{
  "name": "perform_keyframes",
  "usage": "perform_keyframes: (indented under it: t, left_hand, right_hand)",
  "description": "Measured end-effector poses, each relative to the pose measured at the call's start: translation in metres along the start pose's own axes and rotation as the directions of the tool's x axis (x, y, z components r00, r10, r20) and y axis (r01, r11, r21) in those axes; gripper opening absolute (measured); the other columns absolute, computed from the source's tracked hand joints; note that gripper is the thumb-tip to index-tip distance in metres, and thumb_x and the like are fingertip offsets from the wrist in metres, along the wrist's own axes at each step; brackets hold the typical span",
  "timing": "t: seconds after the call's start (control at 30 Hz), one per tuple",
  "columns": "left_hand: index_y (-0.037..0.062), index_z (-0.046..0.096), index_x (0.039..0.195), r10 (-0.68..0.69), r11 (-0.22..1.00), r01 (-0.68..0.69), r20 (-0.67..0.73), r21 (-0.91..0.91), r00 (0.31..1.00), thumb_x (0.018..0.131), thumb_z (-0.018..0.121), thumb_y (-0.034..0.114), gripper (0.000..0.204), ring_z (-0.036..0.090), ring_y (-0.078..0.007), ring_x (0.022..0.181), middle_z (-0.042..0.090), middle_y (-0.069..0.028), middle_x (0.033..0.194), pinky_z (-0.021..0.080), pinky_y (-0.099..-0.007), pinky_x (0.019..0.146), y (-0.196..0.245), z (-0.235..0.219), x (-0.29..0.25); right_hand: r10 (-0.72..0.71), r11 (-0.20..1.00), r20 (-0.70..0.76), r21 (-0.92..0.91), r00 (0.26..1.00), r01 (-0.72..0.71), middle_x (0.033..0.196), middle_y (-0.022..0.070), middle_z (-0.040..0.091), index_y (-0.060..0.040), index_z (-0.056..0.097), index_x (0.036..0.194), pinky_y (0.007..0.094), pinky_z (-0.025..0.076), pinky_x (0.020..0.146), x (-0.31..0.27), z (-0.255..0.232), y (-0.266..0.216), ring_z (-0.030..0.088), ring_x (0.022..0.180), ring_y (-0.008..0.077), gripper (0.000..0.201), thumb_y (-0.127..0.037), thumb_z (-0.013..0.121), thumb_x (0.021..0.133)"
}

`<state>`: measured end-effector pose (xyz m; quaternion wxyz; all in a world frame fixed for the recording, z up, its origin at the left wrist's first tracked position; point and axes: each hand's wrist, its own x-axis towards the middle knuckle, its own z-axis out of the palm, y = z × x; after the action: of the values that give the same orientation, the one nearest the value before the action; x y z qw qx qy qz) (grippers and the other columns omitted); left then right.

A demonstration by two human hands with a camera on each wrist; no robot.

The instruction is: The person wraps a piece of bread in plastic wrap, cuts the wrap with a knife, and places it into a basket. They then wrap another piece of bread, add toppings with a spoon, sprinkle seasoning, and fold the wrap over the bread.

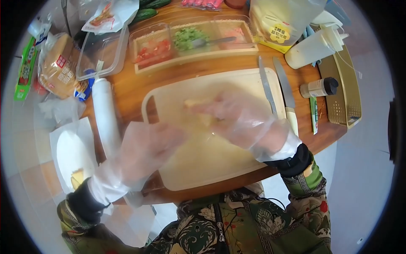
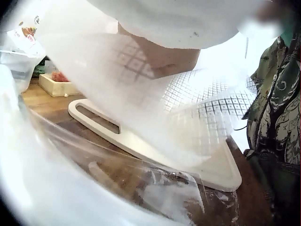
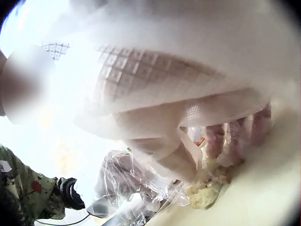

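A clear plastic glove covers each hand. Over the cream cutting board (image 1: 186, 169), my right hand (image 1: 237, 114) holds a pale yellow, crumbly lump of food (image 3: 204, 195) between thumb and curled fingertips. Motion blurs that hand in the head view. My left hand (image 1: 148, 142) is over the left part of the board, blurred, its fingers loosely extended toward the right hand and nothing visible in them. In the left wrist view, loose glove film hides most of its fingers.
Two knives (image 1: 284, 82) lie at the board's right edge. Behind is a wooden tray (image 1: 194, 55) with chopped red, green and pink food. A white bottle (image 1: 103, 110), bagged bread (image 1: 61, 63) and a clear box (image 1: 120, 53) stand left; a squeeze bottle (image 1: 308, 48) and gold basket (image 1: 357, 101) right.
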<state>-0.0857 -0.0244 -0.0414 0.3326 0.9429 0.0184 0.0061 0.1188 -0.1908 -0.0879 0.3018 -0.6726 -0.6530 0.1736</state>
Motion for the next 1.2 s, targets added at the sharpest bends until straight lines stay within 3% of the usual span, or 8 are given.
perform_keyframes:
  t: [0.1,0.27,0.57,0.73,1.0,1.1,1.17,1.2]
  left_hand:
    - [0.0029,0.068,0.101,-0.005,1.000,0.004,0.003,0.028,1.000,0.082,0.073,0.002,0.020,0.066,-0.0325,0.069,0.069,-0.0129,0.085,0.053,-0.0367,0.061,0.007,-0.002,0.000]
    - [0.0039,0.068,0.102,0.028,0.998,-0.026,-0.040,0.053,0.999,0.082,0.073,0.002,0.021,0.066,-0.0326,0.069,0.069,-0.0133,0.087,0.054,-0.0379,0.062,0.017,-0.003,0.001]
    - [0.0015,0.064,0.115,0.038,0.998,-0.040,-0.034,-0.053,0.999,0.085,0.064,0.004,0.030,0.066,-0.0334,0.079,0.067,-0.0167,0.095,0.054,-0.0390,0.066,0.015,-0.006,0.003]
    - [0.0010,0.063,0.114,0.174,0.980,-0.175,0.011,0.095,0.985,0.085,0.064,0.004,0.030,0.068,-0.0363,0.085,0.068,-0.0187,0.107,0.057,-0.0405,0.070,0.015,-0.010,0.009]
    - [-0.0008,0.064,0.106,0.234,0.963,-0.224,-0.055,0.153,0.971,0.079,0.068,0.000,0.027,0.070,-0.0366,0.086,0.069,-0.0180,0.104,0.058,-0.0413,0.068,0.012,-0.002,0.014]
    - [-0.0021,0.066,0.101,0.251,0.962,-0.240,-0.076,0.127,0.965,0.077,0.071,-0.003,0.024,0.071,-0.0369,0.084,0.071,-0.0181,0.101,0.059,-0.0417,0.067,0.011,0.000,0.016]
    - [-0.0020,0.066,0.101,0.259,0.961,-0.249,-0.078,0.119,0.963,0.077,0.071,-0.002,0.025,0.072,-0.0368,0.085,0.071,-0.0184,0.101,0.059,-0.0420,0.067,0.009,0.002,0.017]
    - [-0.0015,0.066,0.101,0.226,0.973,-0.221,-0.094,0.063,0.970,0.077,0.071,-0.002,0.025,0.071,-0.0364,0.084,0.071,-0.0182,0.101,0.058,-0.0419,0.067,0.009,0.004,0.018]
  right_hand:
    - [-0.035,0.997,-0.071,0.071,0.997,0.040,0.078,0.0117,0.064,-0.0189,0.072,0.120,0.0426,0.050,0.067,0.000,0.000,-0.001,0.062,0.075,0.0320,0.031,-0.021,0.064,0.090]
    - [0.092,0.995,0.067,-0.041,0.993,-0.090,0.080,0.0132,0.065,-0.0162,0.073,0.115,0.0425,0.050,0.067,0.005,-0.012,-0.015,0.063,0.076,0.0332,0.027,-0.018,0.062,0.090]
    - [0.020,0.998,0.086,-0.055,0.996,-0.015,0.084,0.0136,0.065,-0.0111,0.070,0.111,0.0443,0.051,0.070,0.006,-0.019,-0.018,0.064,0.080,0.0349,0.031,-0.010,0.061,0.081]
    - [0.029,0.998,0.102,-0.061,0.994,-0.023,0.085,0.0141,0.065,-0.0107,0.069,0.112,0.0443,0.052,0.071,0.008,-0.021,-0.020,0.065,0.081,0.0349,0.031,-0.010,0.061,0.082]
    - [0.025,0.997,0.096,-0.074,0.995,-0.018,0.081,0.0148,0.064,-0.0108,0.069,0.110,0.0457,0.051,0.068,0.008,-0.018,-0.018,0.065,0.077,0.0352,0.029,-0.010,0.060,0.083]
    - [-0.030,0.995,0.045,-0.097,0.999,0.034,0.075,0.0110,0.060,-0.0188,0.064,0.131,0.0462,0.047,0.056,0.008,-0.015,-0.015,0.060,0.064,0.0348,0.053,-0.010,0.067,0.079]
    - [0.032,0.997,0.125,-0.075,0.992,-0.023,0.077,0.0150,0.063,-0.0090,0.069,0.102,0.0469,0.050,0.065,0.011,-0.017,-0.018,0.064,0.073,0.0356,0.022,-0.010,0.060,0.082]
    - [0.032,0.997,0.125,-0.076,0.992,-0.023,0.077,0.0150,0.063,-0.0090,0.069,0.102,0.0469,0.050,0.065,0.011,-0.017,-0.018,0.064,0.073,0.0356,0.022,-0.010,0.060,0.082]
